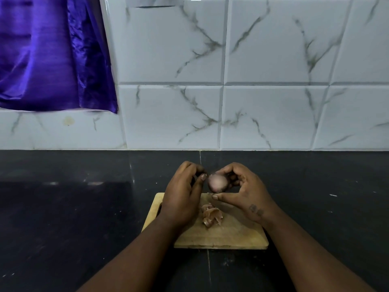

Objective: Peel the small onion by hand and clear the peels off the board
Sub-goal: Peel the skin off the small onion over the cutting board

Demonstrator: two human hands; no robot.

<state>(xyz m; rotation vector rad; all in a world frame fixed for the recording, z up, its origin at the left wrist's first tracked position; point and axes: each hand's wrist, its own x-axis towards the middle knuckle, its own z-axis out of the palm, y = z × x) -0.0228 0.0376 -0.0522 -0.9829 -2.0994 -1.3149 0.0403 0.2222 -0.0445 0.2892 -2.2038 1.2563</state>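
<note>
Right hand, head view, just below centre toward five o'clock: fingers arched over the small onion, thumb stretched beneath it, onion gripped between them; small dark marks on the back of the hand near the wrist. Onion pale pinkish-purple, smooth and mostly bare, tip pointing to nine o'clock; held up over the far edge of the wooden board, not touching it.

Left hand at nine o'clock of the onion, just beside it; fingers curled inward, thumb tip close to the onion's tip, a tiny fleck of skin at that spot; unclear whether thumb and fingers pinch the fleck or merely touch it. Both forearms entering from six o'clock, the left one crossing the board's near left corner.

Peels: one loose heap of dry brownish skins lying on the board at six o'clock of the onion, between the two wrists.

Board flat on the black counter; handle slot along its nine o'clock side, partly hidden by the left hand. Counter glossy, speckled with pale crumbs; a seam running from the board toward twelve o'clock.

Beyond, at twelve o'clock, white marble-veined tiled wall; at ten o'clock a shiny purple cloth hanging against the wall, hem well above the counter.
</note>
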